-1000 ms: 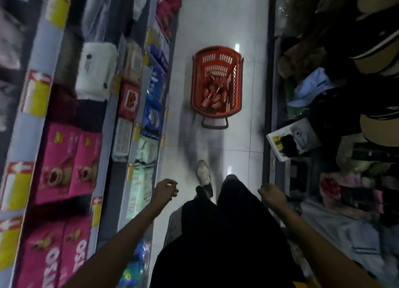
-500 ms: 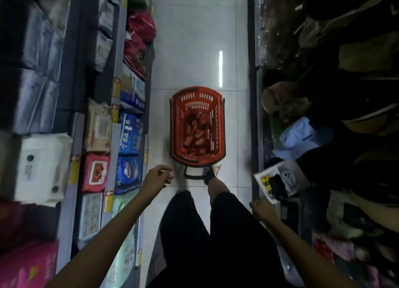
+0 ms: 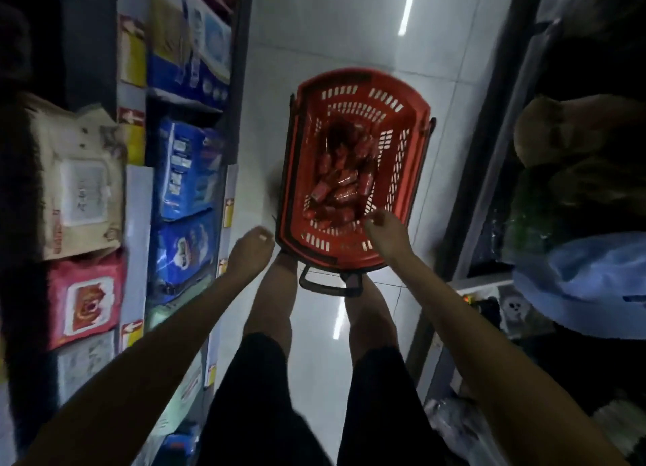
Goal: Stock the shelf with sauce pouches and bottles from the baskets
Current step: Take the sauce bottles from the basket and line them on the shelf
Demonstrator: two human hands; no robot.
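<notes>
We are standing over the red basket [image 3: 292, 172], its long side running straight away from us along the floor [image 3: 314, 39]. The sauce pouches [image 3: 337, 193] are lying heaped inside, just beyond our right hand [image 3: 388, 236], which is hovering over the near rim, fingers loosely curled, empty. Our left hand [image 3: 250, 252] is hanging outside the near-left corner, also loosely curled and empty, so the right is nearer.

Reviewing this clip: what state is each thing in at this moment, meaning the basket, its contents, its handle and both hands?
red basket: upright on the floor, open-topped, partly filled.
sauce pouches: lying jumbled in the basket's bottom.
basket handle: folded down at the near end.
left hand: beside the basket's near left corner, loosely curled, empty.
right hand: over the basket's near rim, loosely curled, nothing visibly held.
</notes>
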